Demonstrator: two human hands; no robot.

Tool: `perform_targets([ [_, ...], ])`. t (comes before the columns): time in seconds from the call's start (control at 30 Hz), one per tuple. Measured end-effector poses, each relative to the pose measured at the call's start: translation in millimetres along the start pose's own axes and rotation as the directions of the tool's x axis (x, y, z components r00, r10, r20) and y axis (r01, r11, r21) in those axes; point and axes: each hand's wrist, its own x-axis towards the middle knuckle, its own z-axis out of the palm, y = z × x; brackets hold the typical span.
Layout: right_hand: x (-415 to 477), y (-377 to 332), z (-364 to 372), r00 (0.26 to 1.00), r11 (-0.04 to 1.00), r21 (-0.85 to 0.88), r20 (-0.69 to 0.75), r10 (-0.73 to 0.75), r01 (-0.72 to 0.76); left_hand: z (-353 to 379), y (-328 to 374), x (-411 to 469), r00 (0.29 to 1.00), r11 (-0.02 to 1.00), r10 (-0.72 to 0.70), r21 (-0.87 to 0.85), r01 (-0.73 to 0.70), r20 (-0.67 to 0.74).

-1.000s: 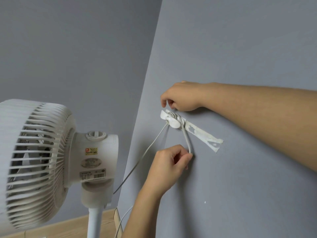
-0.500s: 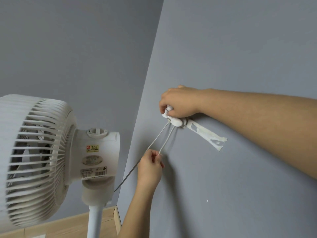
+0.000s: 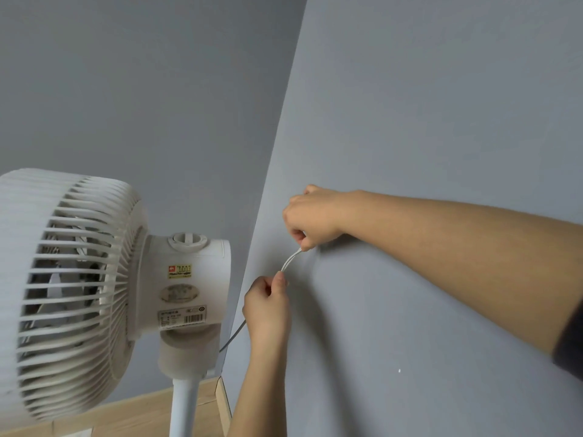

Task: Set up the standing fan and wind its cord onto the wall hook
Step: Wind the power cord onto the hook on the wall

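- Cord (image 3: 291,260): head view. Thin and white, seemingly doubled. It forms a short arc between the two hands, just off the grey wall (image 3: 426,137). A further length leaves the underside of the left hand and slants down toward the fan (image 3: 79,294).
- Right hand (image 3: 310,216): close against the wall, knuckles outward. The fingers are curled, and their tips pinch the upper end of the arc.
- Left hand (image 3: 268,305): below and near the right. Thumb and forefinger pinch the lower end of the arc, and the other fingers are folded in.
- Hook: not seen. It may lie behind the right hand; cannot tell.
- Fan: upright on its pole (image 3: 184,411) by the wall corner, head turned left. It appears set up.
- Step in hand, as judged: laying a turn of cord at the wall, so the winding is unfinished.
- Method advised:
  - The right hand pins the wound part flat so it cannot spring loose.
  - The left hand feeds slack with light, even tension, each turn beside the one before.
- Caution:
  - A hard pull could tug the fan or strain the mounting.
  - Leave slack on the run to the fan.
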Motion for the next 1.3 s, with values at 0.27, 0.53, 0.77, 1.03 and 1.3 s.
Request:
perform_targets([
  [0.27,17,1,5,0.973,0.981,-0.022,-0.136,0.187,-0.192,2,8,2,1.000,0.990,0.005,-0.144,-0.004,0.007],
  [0.53,31,7,7,0.908,0.915,0.047,-0.112,0.403,-0.401,6,15,-3,0.999,0.987,0.003,-0.162,0.005,0.046],
  [0.77,38,9,1,0.838,0.847,0.134,-0.132,0.530,-0.514,11,22,-11,0.996,0.989,0.012,-0.149,0.001,0.090],
  [1.03,39,22,-9,0.781,0.766,0.343,-0.126,0.612,-0.544,9,27,-13,0.996,0.990,0.033,-0.140,-0.022,0.078],
  [1.3,47,40,-5,0.772,0.728,0.458,-0.128,0.622,-0.511,8,28,-11,0.992,0.981,0.119,-0.160,-0.111,0.044],
])
